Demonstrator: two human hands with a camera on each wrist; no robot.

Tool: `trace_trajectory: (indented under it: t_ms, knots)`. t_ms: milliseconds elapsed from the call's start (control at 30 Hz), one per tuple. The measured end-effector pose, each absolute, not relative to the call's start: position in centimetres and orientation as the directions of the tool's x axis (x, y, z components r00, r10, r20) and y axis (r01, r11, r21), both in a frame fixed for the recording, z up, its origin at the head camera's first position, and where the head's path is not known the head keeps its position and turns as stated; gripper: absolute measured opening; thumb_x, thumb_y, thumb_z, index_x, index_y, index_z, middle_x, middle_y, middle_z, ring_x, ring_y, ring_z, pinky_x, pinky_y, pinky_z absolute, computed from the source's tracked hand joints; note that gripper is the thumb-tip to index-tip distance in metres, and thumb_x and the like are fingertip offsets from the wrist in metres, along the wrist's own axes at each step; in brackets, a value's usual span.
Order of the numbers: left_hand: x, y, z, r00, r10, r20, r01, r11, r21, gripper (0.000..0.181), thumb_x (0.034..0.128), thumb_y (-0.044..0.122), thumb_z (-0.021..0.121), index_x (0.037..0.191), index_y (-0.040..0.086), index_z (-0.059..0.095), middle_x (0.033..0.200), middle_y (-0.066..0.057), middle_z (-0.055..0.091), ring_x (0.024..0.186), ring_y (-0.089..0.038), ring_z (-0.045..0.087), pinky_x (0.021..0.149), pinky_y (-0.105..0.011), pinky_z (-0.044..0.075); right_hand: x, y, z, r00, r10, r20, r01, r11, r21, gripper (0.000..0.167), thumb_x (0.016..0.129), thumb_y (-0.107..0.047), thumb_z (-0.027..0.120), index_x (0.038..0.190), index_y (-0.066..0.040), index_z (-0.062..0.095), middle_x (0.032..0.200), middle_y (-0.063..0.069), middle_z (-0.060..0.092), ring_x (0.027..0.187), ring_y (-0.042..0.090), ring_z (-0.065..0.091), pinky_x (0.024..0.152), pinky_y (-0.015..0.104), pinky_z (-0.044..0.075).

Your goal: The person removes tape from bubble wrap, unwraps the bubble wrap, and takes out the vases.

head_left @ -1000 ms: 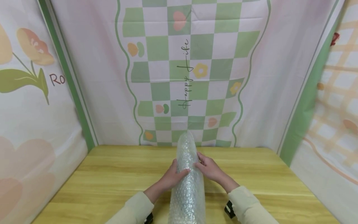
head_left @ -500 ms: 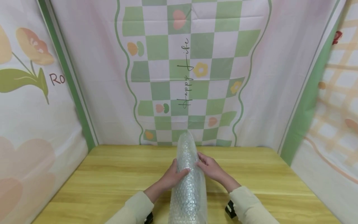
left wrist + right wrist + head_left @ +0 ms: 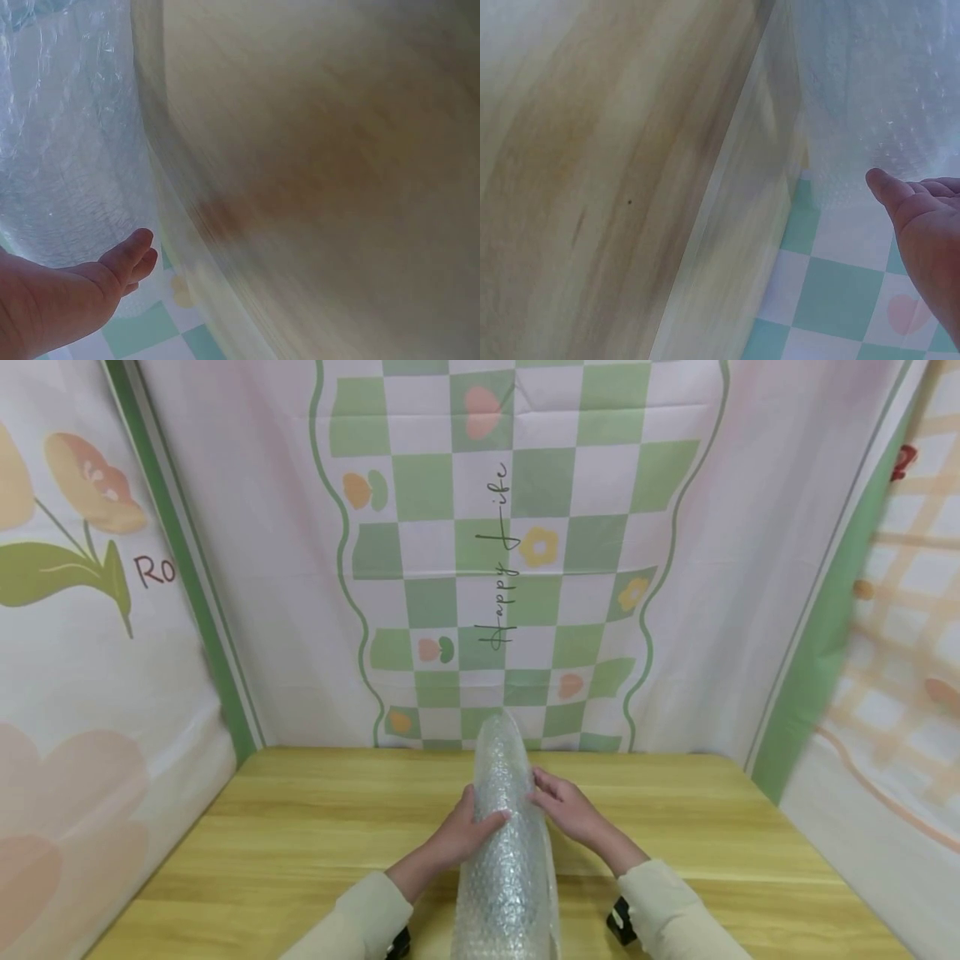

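At yellow wood-grain table [image 3: 322, 814], left hand [image 3: 463, 835] gripped clear bubble-wrap roll [image 3: 501, 889], thumb across; right hand [image 3: 567, 812] pinched its right edge; green-checked curtain [image 3: 551, 485] behind.

1 bubble-wrap roll [image 3: 504, 860]; 1 left hand [image 3: 459, 837] + 1 right hand [image 3: 567, 811], so 2 total, 1 person; 2 pale sleeves [image 3: 363, 910]; 2 black devices [image 3: 620, 922], one per sleeve; 1 wood-grain table [image 3: 697, 827]; 3 printed cloth panels [image 3: 292, 610], one each left, back and right; back one has 2 yellow flowers [image 3: 527, 545], 2 wavy green borders [image 3: 340, 552], 1 line of lettering [image 3: 498, 537]; each wrist view: 1 hand, same roll
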State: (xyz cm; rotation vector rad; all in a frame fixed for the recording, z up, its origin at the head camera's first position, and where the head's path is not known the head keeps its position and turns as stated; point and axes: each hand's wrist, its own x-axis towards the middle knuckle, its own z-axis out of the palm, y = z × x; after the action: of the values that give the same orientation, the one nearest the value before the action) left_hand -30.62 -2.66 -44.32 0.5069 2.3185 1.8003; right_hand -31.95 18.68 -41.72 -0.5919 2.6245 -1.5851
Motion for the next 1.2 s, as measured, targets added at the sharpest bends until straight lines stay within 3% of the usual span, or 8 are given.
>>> trace_trajectory:
  t_ms: [467,733,1000,1200]
  knots:
    - [-30.7,-2.9,-44.2,-0.93,0.361,0.074,0.159,0.213,0.964,0.083,0.0959,0.038,0.06,0.154,0.006,0.01,0.138,-0.026,0.041,0.11,-0.04,0.056,0.08,-0.056,0.054,-32.3,18.9,-41.6,-0.933,-0.316,0.17,-0.299,0.426,-0.854,0.063,0.102,-0.023,0.049,0.147,0.013,0.022,0.151,0.029,0.026,0.137,0.043,0.03,0.11,0.051,0.028]
    - [-30.6,-3.1,-44.2,-0.937,0.347,0.044,0.137,0.248,0.959,0.092,0.095,0.042,0.06,0.155,0.003,0.002,0.147,-0.031,0.029,0.12,-0.048,0.048,0.087,-0.061,0.049,-32.7,18.7,-40.9,-0.939,-0.297,0.175,-0.297,0.443,-0.846,0.061,0.102,-0.022,0.049,0.145,0.014,0.026,0.147,0.032,0.033,0.135,0.044,0.034,0.109,0.052,0.03]
    - [-30.6,-3.1,-44.3,-0.935,0.352,0.047,0.14,0.245,0.959,0.092,0.0947,0.045,0.06,0.155,0.003,0.004,0.148,-0.03,0.029,0.122,-0.047,0.046,0.089,-0.06,0.048,-33.7,18.6,-40.4,-0.943,-0.287,0.169,-0.289,0.455,-0.842,0.061,0.102,-0.022,0.049,0.146,0.013,0.025,0.147,0.032,0.032,0.135,0.044,0.033,0.11,0.052,0.029]
    - [-30.7,-3.2,-44.5,-0.936,0.352,0.022,0.121,0.26,0.958,0.098,0.0938,0.05,0.059,0.154,0.0,0.0,0.151,-0.032,0.022,0.125,-0.049,0.041,0.092,-0.061,0.046,-34.6,18.4,-40.4,-0.952,-0.274,0.136,-0.256,0.467,-0.846,0.063,0.102,-0.024,0.048,0.149,0.01,0.023,0.149,0.029,0.03,0.137,0.042,0.03,0.11,0.052,0.029]
